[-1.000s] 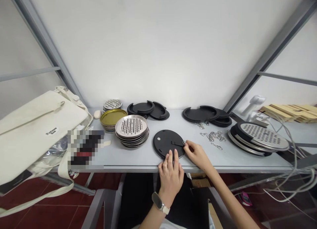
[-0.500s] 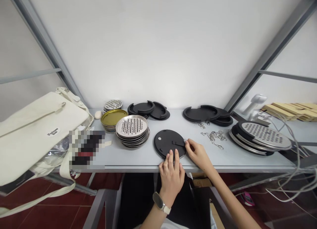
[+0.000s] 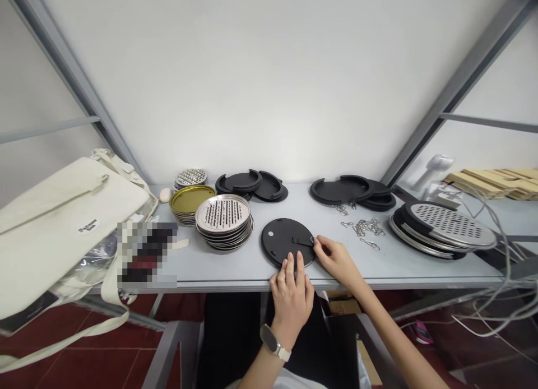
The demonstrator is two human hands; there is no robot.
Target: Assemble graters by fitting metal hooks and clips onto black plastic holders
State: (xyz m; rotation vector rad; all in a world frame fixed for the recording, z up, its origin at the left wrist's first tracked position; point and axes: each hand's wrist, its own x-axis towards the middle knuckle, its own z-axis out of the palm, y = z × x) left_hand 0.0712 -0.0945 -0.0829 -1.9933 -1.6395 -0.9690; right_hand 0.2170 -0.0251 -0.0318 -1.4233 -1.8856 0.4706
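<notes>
A round black disc (image 3: pixel 286 237) lies flat near the table's front edge, with a pale dot at its upper left and a slotted strip toward its right side. My left hand (image 3: pixel 291 291) rests on the disc's lower edge, fingers stretched out. At the disc's right rim my right hand (image 3: pixel 334 257) pinches a small metal clip (image 3: pixel 312 240). Several loose metal clips (image 3: pixel 367 227) lie to the right of that hand. A stack of perforated metal discs (image 3: pixel 222 214) stands left of the black disc.
Gold lids (image 3: pixel 192 199) sit behind the metal stack. Black rings (image 3: pixel 239 183) and more black rings (image 3: pixel 341 190) lie along the wall. Black and metal discs (image 3: pixel 445 226) are stacked at right, near cables (image 3: pixel 506 265). A cream bag (image 3: pixel 71 221) is at left.
The view has shifted very slightly. Both hands keep nearly the same places on the black disc.
</notes>
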